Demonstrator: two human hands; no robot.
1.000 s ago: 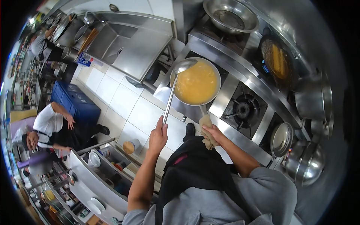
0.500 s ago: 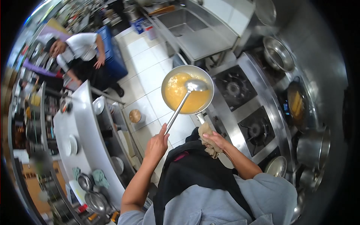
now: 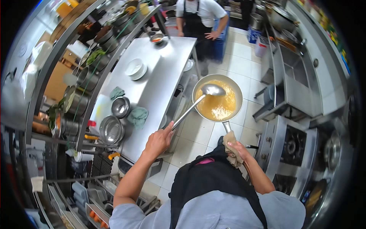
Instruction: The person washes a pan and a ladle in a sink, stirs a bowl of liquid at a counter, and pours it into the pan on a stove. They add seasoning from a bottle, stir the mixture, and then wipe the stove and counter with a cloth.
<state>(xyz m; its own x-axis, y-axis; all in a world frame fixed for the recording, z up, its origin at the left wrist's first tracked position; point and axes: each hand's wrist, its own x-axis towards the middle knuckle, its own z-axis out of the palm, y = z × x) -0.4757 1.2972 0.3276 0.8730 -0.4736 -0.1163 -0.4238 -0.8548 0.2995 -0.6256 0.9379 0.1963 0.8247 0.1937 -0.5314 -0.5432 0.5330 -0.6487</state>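
Observation:
My left hand [image 3: 158,142] is closed around the handle of a steel ladle [image 3: 189,110]. The ladle's bowl rests in a frying pan [image 3: 239,84], over a yellow-orange liquid [image 3: 225,100] that shines in the light. My right hand [image 3: 239,149] is wrapped round the pan's handle [image 3: 227,126] through a folded beige cloth [image 3: 230,145], which hides most of the grip. The pan is held in the air in front of my black apron [image 3: 213,179], above the tiled floor.
A steel table [image 3: 167,72] on the left bears stacked white plates [image 3: 135,68], metal bowls [image 3: 111,129] and green cloths [image 3: 138,116]. Another person [image 3: 201,23] stands beyond it near a blue bin [image 3: 220,47]. A gas stove [image 3: 272,147] and a sink [image 3: 291,63] are on the right.
My body and view have turned left, away from the stove toward the steel table. The pan and ladle came along, still held in the same hands.

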